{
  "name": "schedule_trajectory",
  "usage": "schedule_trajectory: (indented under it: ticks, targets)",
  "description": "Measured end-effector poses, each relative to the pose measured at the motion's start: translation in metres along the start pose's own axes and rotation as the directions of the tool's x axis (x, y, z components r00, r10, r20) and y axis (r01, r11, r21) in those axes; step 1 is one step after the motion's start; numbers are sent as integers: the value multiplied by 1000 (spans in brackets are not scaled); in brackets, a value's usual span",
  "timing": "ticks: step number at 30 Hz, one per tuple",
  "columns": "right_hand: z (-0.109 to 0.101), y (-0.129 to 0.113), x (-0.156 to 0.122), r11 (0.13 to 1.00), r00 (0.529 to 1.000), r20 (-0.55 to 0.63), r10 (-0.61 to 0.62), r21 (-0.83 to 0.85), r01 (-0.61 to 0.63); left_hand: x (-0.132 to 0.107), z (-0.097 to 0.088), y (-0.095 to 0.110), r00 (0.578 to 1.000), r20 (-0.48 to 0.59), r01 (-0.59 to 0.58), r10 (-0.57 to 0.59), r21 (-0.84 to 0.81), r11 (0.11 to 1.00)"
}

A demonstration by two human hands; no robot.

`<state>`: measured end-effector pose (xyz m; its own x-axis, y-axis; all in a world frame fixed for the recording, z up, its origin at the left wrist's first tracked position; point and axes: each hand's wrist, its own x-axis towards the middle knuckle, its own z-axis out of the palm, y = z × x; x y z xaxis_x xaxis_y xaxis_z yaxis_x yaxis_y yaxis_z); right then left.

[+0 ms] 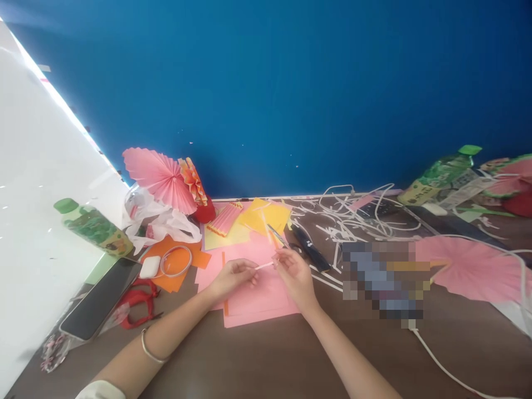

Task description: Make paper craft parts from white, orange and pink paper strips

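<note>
A thin pale strip point(265, 266), probably paper, is stretched between my two hands above a stack of pink paper sheets point(257, 316). The thumb and fingers of my left hand point(236, 277) pinch its left end. At the other end, my right hand point(296, 275) grips it in a similar pinch. Just beyond the right fingertips a slim pointed tool point(277, 235) rests over the paper; it looks like scissors, but its handle end is partly hidden. An orange strip point(225, 277) lies along the left side of the pink stack.
Yellow paper point(266, 216) and a pleated pink piece point(225, 218) lie behind. Leftward are orange paper point(172, 280), a phone point(102, 299), red-handled scissors point(139, 305) and a bottle point(93, 224). Rightward are a black object point(311, 249), tangled white strips and cables point(353, 210), and a pink fan point(474, 269).
</note>
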<state>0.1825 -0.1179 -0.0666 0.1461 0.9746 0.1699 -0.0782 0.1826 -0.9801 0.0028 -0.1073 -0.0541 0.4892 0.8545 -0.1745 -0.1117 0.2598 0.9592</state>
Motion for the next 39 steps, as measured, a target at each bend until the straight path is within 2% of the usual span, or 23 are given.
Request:
schedule_trajectory:
  ticks: [7, 14, 20, 23, 25, 26, 28, 30, 32, 34, 35, 39]
  targets:
    - [0, -1, 0, 996, 997, -2, -76, -52, 75, 1, -1, -1, 999, 24, 28, -27, -64, 998]
    - [0, -3, -1, 985, 989, -22, -146, -98, 143, -1, 2, 6, 998, 49, 40, -39, -20, 999]
    - [3, -1, 0, 987, 990, -36, -137, -88, 133, -2, 2, -2, 993, 85, 79, -84, 51, 996]
    - [5, 2, -2, 975, 981, -77, -176, -150, 163, -2, 1, -5, 992, 89, 87, -93, 67, 994]
    - [4, 1, -5, 917, 951, -82, -299, -300, 262, -1, 1, -5, 994, 48, 92, -94, 42, 995]
    - [4, 0, -6, 850, 920, -56, -388, -409, 333, -1, 0, -5, 996, 22, 84, -84, 24, 996]
    - [3, -5, -10, 651, 830, 43, -556, -598, 467, 0, 0, -4, 998, -24, 53, -53, 7, 999]
    - [3, -10, -13, 506, 745, 101, -659, -674, 538, 1, -2, -5, 999, -50, 20, -19, 13, 1000]
    - [3, -13, -15, 492, 696, 52, -716, -670, 556, 2, -3, -7, 997, -78, 1, 0, 6, 1000]
    - [4, -15, -17, 520, 682, 3, -731, -646, 560, 4, -4, -10, 992, -129, -4, 1, -25, 1000]
    - [5, -14, -18, 517, 689, 34, -724, -635, 574, 4, -4, -11, 988, -154, -2, -3, -36, 999]
    - [9, -8, -21, 436, 730, 317, -606, -635, 638, 4, -2, -11, 985, -169, -18, 19, 11, 1000]
